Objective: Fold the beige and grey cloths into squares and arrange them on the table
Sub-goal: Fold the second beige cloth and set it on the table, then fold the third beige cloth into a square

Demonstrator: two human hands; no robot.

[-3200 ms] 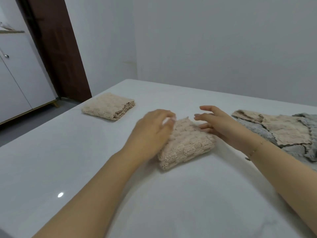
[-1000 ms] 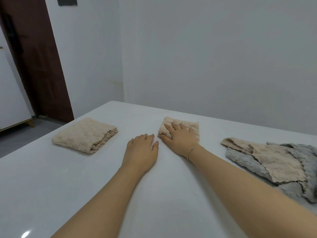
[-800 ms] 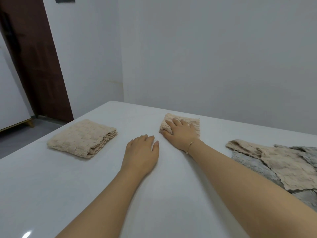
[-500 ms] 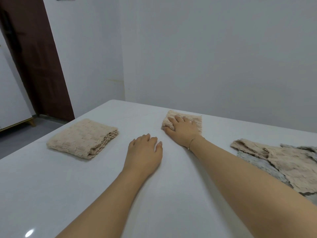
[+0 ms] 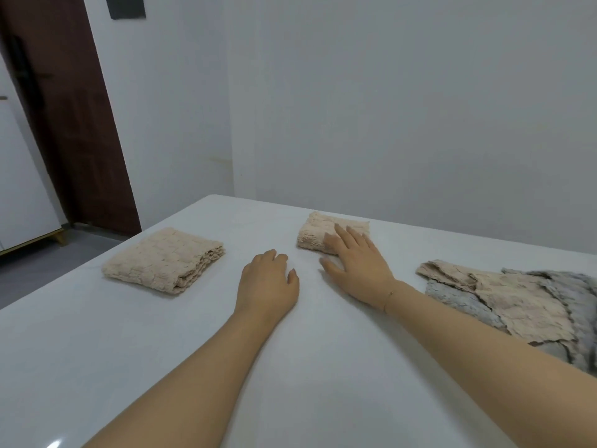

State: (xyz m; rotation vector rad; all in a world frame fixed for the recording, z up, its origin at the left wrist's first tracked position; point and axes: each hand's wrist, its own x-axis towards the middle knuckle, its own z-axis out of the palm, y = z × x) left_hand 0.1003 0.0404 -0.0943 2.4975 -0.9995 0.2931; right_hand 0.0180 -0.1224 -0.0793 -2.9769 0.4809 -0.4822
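Two nubby beige squares, right hand flat on far one.

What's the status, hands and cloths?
Left hand flat on table. Right hand fingers resting on small folded beige cloth. Unfolded pile waits right. Nothing in the way.

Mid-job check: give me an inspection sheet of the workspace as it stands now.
Surface: glossy white table.
Job's things: larger folded beige cloth at left; smaller folded beige cloth farther back; unfolded beige and grey cloth pile at right.
Clutter: nothing seen.
Hands: left hand flat on table; right hand with straight fingers on smaller cloth.
Cables: nothing seen.
Surroundings: white wall, dark brown door, white cabinet.
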